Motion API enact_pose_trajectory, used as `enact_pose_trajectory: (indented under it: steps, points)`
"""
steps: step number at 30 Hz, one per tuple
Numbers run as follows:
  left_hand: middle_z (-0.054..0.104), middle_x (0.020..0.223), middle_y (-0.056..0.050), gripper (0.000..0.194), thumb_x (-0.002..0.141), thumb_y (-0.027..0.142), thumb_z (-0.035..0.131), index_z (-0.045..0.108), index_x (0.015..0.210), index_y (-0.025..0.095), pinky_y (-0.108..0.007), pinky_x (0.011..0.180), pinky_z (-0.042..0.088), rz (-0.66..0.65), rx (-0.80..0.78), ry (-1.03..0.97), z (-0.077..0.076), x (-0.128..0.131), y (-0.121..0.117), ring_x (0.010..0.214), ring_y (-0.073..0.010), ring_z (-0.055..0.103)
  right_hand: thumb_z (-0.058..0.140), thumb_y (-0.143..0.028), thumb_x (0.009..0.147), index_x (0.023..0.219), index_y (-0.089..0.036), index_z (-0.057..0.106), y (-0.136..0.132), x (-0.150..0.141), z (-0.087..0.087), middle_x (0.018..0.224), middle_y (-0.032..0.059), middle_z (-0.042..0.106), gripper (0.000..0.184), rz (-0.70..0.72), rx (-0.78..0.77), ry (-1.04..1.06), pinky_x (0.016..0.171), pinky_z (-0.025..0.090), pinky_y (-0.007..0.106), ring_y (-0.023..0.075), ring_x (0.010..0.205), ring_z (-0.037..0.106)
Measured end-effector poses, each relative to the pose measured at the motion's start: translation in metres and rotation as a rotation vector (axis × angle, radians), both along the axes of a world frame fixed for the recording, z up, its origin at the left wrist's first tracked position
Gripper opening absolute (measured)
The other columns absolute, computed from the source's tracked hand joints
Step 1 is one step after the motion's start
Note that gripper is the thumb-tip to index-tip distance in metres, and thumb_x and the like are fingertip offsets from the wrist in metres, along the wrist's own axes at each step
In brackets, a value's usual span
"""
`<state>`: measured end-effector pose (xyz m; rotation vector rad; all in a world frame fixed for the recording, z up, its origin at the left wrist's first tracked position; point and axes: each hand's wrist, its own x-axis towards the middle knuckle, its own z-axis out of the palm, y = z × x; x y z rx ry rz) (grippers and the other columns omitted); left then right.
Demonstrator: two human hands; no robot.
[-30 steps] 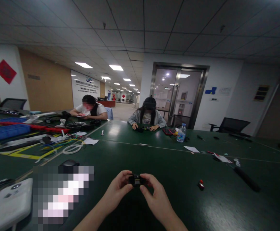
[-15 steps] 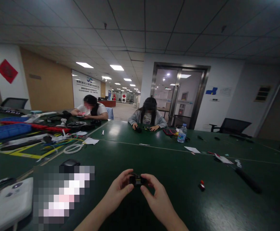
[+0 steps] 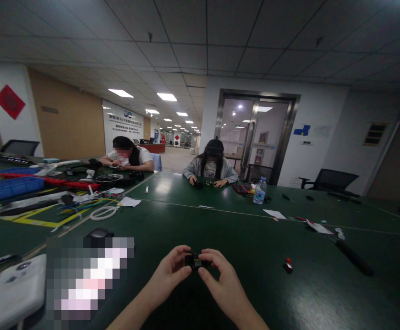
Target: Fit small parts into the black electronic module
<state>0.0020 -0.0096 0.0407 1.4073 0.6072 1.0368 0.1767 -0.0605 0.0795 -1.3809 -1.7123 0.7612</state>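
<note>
Between my two hands is a small black plastic part (image 3: pixel 195 261) with a lighter, yellowish patch in its middle; its exact kind is too small to make out. My left hand (image 3: pixel 172 270) grips its left end, thumb below and fingers above. On the other end, my right hand (image 3: pixel 220 275) holds it the same way. The part is just above the dark green table (image 3: pixel 172 220). Some of its edges are hidden behind my fingertips.
A small red and black piece (image 3: pixel 288 265) lies to the right, near a black-handled tool (image 3: pixel 353 257). Leftward are a black mouse (image 3: pixel 99 234), a white phone-like device (image 3: pixel 16 291) and a blurred patch. Two people sit across the table, near a water bottle (image 3: pixel 260 190).
The black part has tilted slightly in my fingers, and my right fingertips have shifted a little to the left over it. Both hands still hold it.
</note>
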Motion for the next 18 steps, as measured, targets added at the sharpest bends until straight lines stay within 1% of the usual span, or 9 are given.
enact_pose_trajectory:
  steps: [4, 8, 9, 11, 13, 16, 18]
  points:
    - [0.064, 0.095, -0.005, 0.048, 0.068, 0.043, 0.072, 0.049, 0.105, 0.022, -0.036, 0.083, 0.040, -0.023, 0.006, -0.002, -0.002, 0.000, 0.000, 0.096, -0.0248, 0.057, 0.056, -0.025, 0.078, 0.096, -0.026, 0.063, 0.002, 0.000, -0.002, 0.117, 0.0019, 0.054, 0.020, -0.001, 0.006, -0.014, 0.093, 0.039, 0.036, 0.0226, 0.111, 0.050]
    - [0.064, 0.099, -0.006, 0.048, 0.070, 0.040, 0.068, 0.046, 0.108, 0.022, -0.037, 0.084, 0.041, -0.024, 0.030, 0.034, -0.004, 0.000, 0.001, 0.098, -0.0249, 0.058, 0.057, -0.022, 0.076, 0.091, -0.024, 0.063, 0.004, -0.001, -0.004, 0.111, 0.0020, 0.057, 0.016, 0.023, 0.047, 0.027, 0.093, 0.038, 0.033, 0.0203, 0.109, 0.051]
    - [0.064, 0.100, -0.007, 0.047, 0.072, 0.039, 0.065, 0.044, 0.110, 0.022, -0.036, 0.084, 0.041, -0.021, 0.054, 0.073, -0.004, 0.000, 0.002, 0.098, -0.0244, 0.058, 0.057, -0.021, 0.077, 0.090, -0.024, 0.063, 0.005, -0.001, -0.006, 0.110, 0.0019, 0.057, 0.016, 0.034, 0.047, 0.038, 0.093, 0.039, 0.032, 0.0198, 0.108, 0.052]
    - [0.064, 0.101, -0.007, 0.043, 0.075, 0.035, 0.058, 0.041, 0.112, 0.021, -0.035, 0.083, 0.043, -0.005, 0.116, 0.213, -0.006, -0.001, 0.003, 0.098, -0.0229, 0.059, 0.056, -0.020, 0.077, 0.090, -0.024, 0.063, 0.007, 0.000, -0.010, 0.109, 0.0012, 0.057, 0.016, 0.044, 0.026, 0.043, 0.091, 0.039, 0.032, 0.0196, 0.107, 0.052]
    - [0.064, 0.103, -0.006, 0.039, 0.075, 0.026, 0.054, 0.042, 0.112, 0.021, -0.034, 0.084, 0.043, 0.028, 0.167, 0.370, -0.009, -0.003, 0.004, 0.098, -0.0217, 0.058, 0.055, -0.018, 0.076, 0.090, -0.024, 0.063, 0.009, 0.001, -0.016, 0.110, 0.0004, 0.058, 0.017, 0.039, -0.005, 0.023, 0.091, 0.040, 0.032, 0.0199, 0.107, 0.053]
    - [0.063, 0.104, -0.006, 0.039, 0.067, 0.016, 0.058, 0.052, 0.105, 0.020, -0.036, 0.087, 0.039, 0.115, 0.205, 0.525, -0.013, -0.007, 0.006, 0.100, -0.0244, 0.055, 0.057, -0.016, 0.074, 0.088, -0.024, 0.064, 0.014, 0.002, -0.028, 0.110, -0.0001, 0.058, 0.018, 0.050, -0.050, -0.024, 0.092, 0.039, 0.033, 0.0202, 0.106, 0.053]
    - [0.061, 0.104, -0.007, 0.037, 0.064, 0.015, 0.061, 0.058, 0.101, 0.020, -0.038, 0.089, 0.035, 0.173, 0.242, 0.615, -0.015, -0.010, 0.006, 0.102, -0.0272, 0.051, 0.058, -0.015, 0.072, 0.086, -0.023, 0.064, 0.017, 0.001, -0.034, 0.108, 0.0000, 0.059, 0.017, 0.053, -0.068, -0.047, 0.091, 0.039, 0.033, 0.0202, 0.105, 0.054]
